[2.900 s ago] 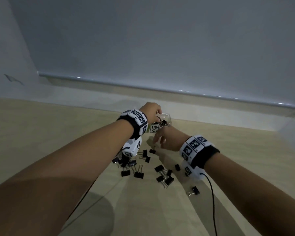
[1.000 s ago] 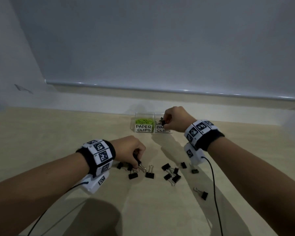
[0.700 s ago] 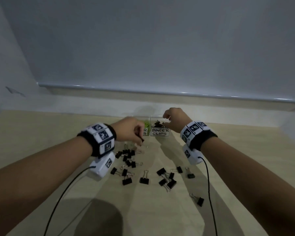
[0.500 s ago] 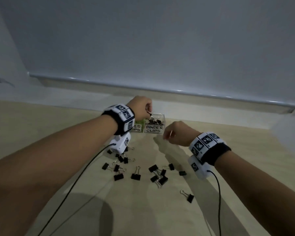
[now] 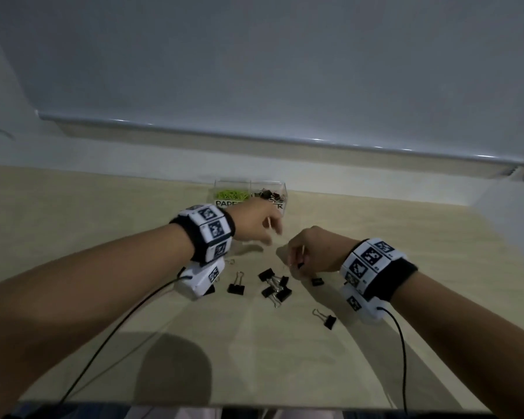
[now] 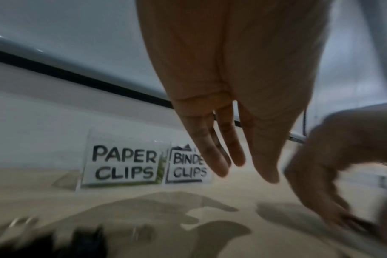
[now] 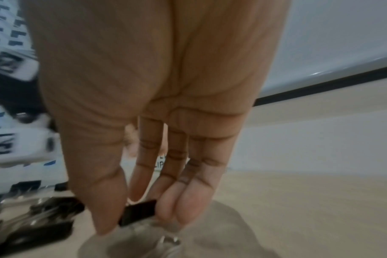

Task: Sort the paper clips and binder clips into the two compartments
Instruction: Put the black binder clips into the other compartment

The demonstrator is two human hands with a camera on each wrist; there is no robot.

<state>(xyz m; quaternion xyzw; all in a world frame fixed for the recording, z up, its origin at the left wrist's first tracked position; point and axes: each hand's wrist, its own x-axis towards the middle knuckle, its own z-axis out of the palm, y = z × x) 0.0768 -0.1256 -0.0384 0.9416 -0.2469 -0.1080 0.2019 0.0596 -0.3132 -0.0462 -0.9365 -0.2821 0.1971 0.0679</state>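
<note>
A clear two-part box [image 5: 283, 189] stands at the back of the table. Its left compartment [image 5: 231, 194], labelled PAPER CLIPS [image 6: 124, 164], holds green paper clips; its right compartment [image 5: 268, 195], labelled BINDER CLIPS [image 6: 188, 165], holds black binder clips. My left hand [image 5: 271, 234] hovers just in front of the box with straight, empty fingers [image 6: 219, 167]. My right hand [image 5: 297, 263] is down at the table, thumb and fingers pinching a black binder clip [image 7: 139, 212]. Several loose binder clips [image 5: 274, 285] lie between my wrists.
Single binder clips lie at the left [image 5: 236, 286], near the right wrist [image 5: 316, 281] and closer to me [image 5: 327, 319]. Wrist-camera cables [image 5: 401, 343] trail over the wooden table [image 5: 73, 207]. A white ledge and wall rise behind the box.
My left hand has drawn back from the binder clips compartment and its fingers have straightened, empty. My right hand has dropped to the table and pinched a binder clip.
</note>
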